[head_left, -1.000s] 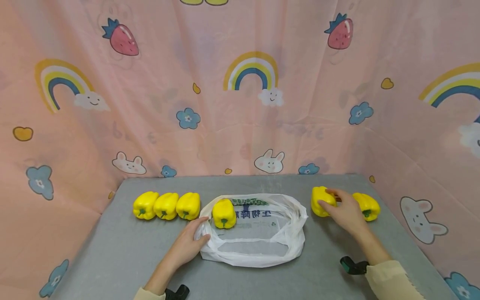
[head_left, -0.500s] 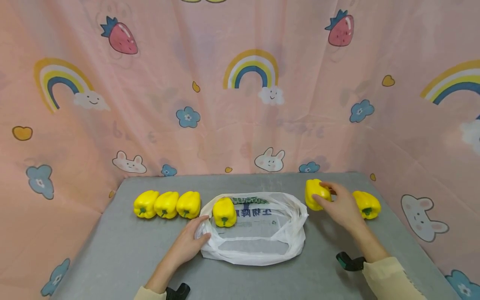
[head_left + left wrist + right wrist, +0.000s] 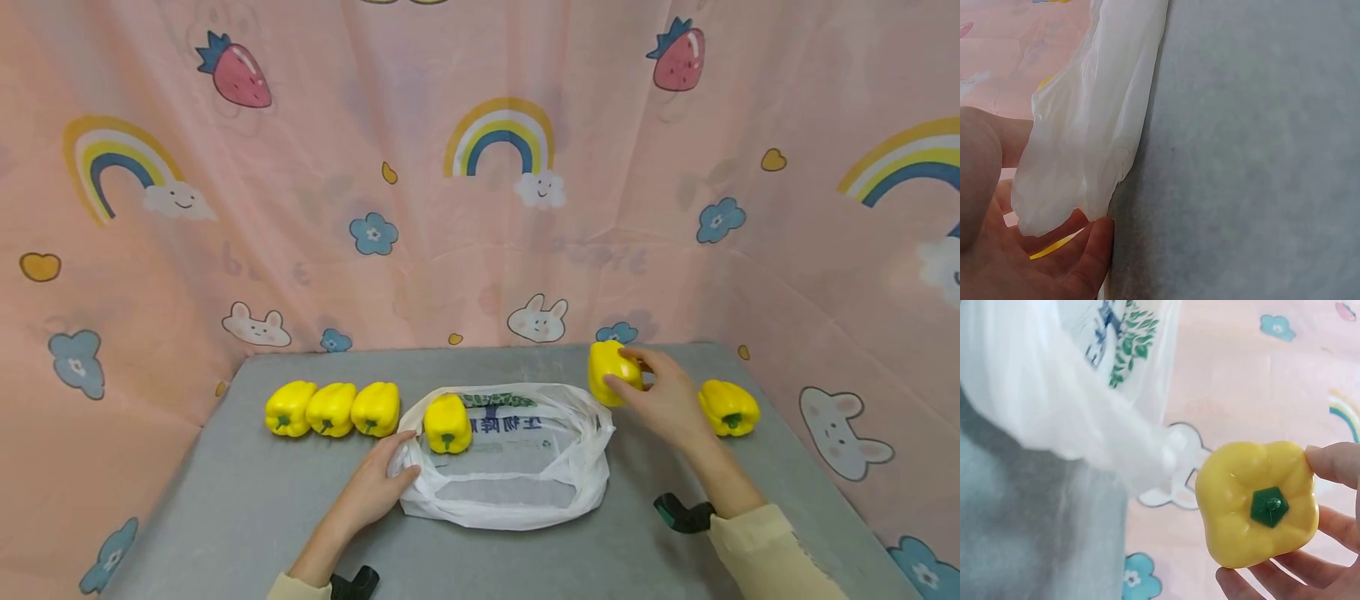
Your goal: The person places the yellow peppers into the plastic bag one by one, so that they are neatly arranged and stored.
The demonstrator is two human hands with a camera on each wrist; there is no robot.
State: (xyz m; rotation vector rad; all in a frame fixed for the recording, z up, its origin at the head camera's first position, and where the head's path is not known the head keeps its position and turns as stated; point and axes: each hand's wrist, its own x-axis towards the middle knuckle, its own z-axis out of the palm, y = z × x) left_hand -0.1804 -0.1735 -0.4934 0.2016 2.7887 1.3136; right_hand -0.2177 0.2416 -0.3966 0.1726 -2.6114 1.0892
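Observation:
My right hand (image 3: 663,400) holds a yellow bell pepper (image 3: 611,372) off the table, just beyond the bag's right rim. In the right wrist view, thumb and fingers grip the sides of this bell pepper (image 3: 1254,503), its green stem facing the camera. A white plastic bag (image 3: 510,517) with a wide mouth and dark printing stands at the table's middle. My left hand (image 3: 371,487) grips its left rim; in the left wrist view, the curled fingers (image 3: 1094,256) lie around the white plastic (image 3: 1091,125). Another yellow pepper (image 3: 447,423) shows within the bag's mouth, at the left.
Three yellow peppers (image 3: 332,409) stand in a row left of the bag on the grey table (image 3: 247,500). One more pepper (image 3: 730,408) lies at the right, near the right forearm. A pink printed curtain (image 3: 420,292) closes off the back and sides.
My right hand has lifted the bell pepper from the table and carried it left and away from me, up to the bag's right rim. My left hand stays at the bag.

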